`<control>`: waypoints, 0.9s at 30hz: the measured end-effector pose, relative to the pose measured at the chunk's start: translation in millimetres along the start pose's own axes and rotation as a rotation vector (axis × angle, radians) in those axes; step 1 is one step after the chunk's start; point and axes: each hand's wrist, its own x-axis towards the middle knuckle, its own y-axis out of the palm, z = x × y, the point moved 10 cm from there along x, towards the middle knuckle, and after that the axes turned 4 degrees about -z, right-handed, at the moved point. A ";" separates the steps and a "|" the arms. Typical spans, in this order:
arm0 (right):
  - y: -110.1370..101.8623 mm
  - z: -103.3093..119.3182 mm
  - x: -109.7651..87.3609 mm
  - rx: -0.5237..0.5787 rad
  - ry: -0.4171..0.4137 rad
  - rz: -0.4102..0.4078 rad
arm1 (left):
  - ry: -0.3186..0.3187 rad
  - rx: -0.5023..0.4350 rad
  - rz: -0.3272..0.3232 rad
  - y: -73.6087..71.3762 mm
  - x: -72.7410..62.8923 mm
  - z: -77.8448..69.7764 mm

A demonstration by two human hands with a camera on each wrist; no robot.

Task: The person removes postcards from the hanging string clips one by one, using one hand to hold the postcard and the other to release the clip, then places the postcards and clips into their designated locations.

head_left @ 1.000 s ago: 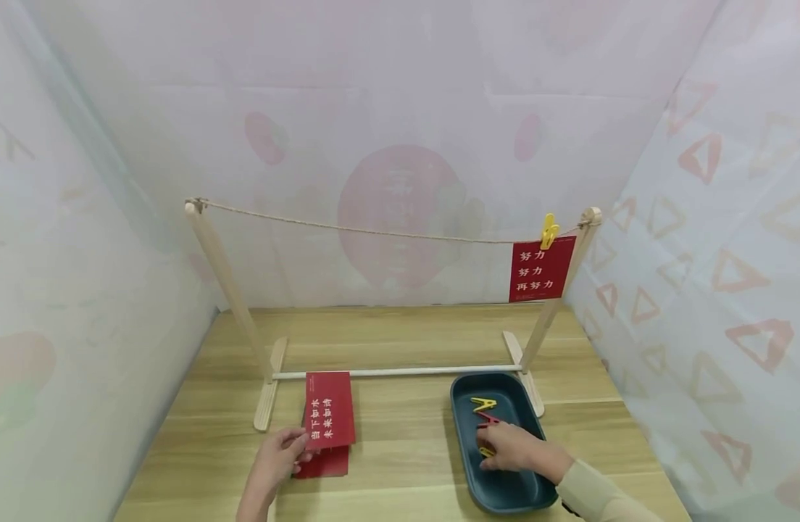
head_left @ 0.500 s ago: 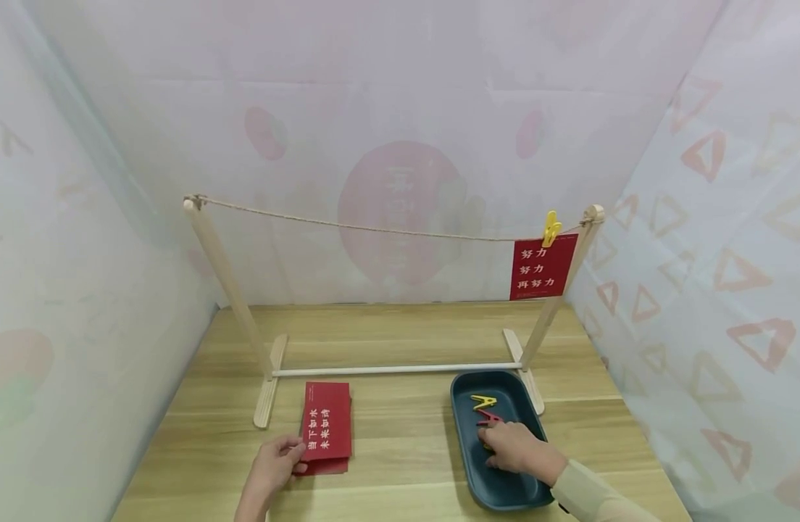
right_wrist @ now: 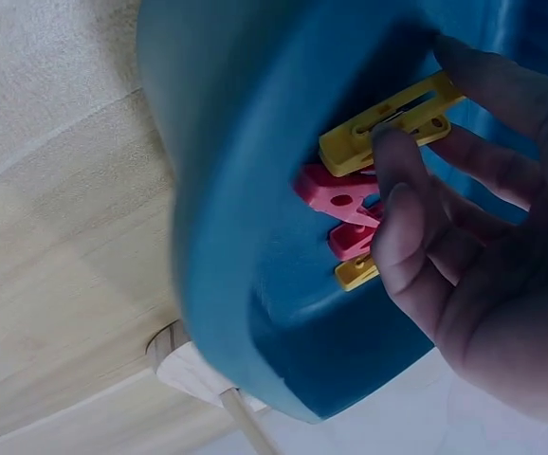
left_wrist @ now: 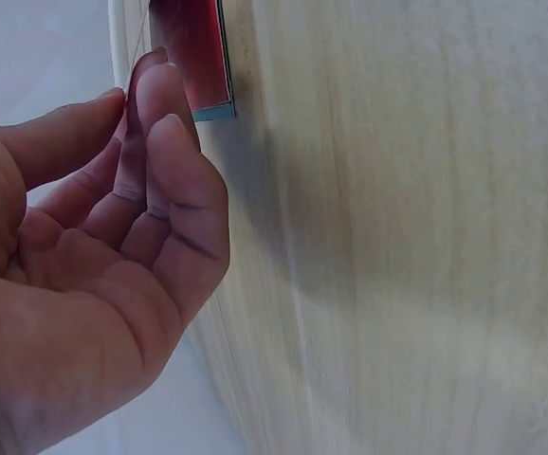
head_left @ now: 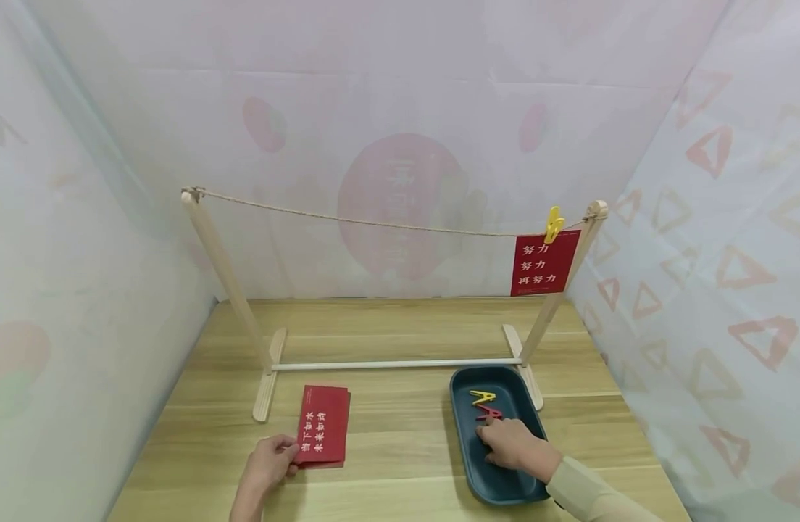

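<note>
My left hand pinches the lower left edge of a red card with white characters, which overlaps another red card lying on the table. In the left wrist view the held card shows nearly edge-on between thumb and forefinger. My right hand reaches into a dark blue tray, thumb and forefinger gripping a yellow clothespin. Just beside it in the tray lie a red clothespin and a second yellow clothespin.
Behind the hands stands a wooden frame with a twine line strung between its posts. Near the right post, a yellow clothespin holds a red card on the twine. Patterned cloth walls enclose the wooden table.
My left hand has drawn the red card slightly down and left, so it covers more of the card underneath. My right hand stays in the tray, now hiding the yellow clothespin seen below it earlier.
</note>
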 end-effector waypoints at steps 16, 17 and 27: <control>2.6 -4.9 -2.8 0.010 0.026 0.038 | 0.064 0.181 -0.042 1.2 1.3 3.2; 2.8 -4.5 -2.3 0.010 0.024 0.039 | 0.066 0.184 -0.044 0.7 1.6 2.8; -5.6 -1.1 3.0 0.014 0.011 0.001 | 0.074 0.251 -0.081 -8.2 2.3 -0.3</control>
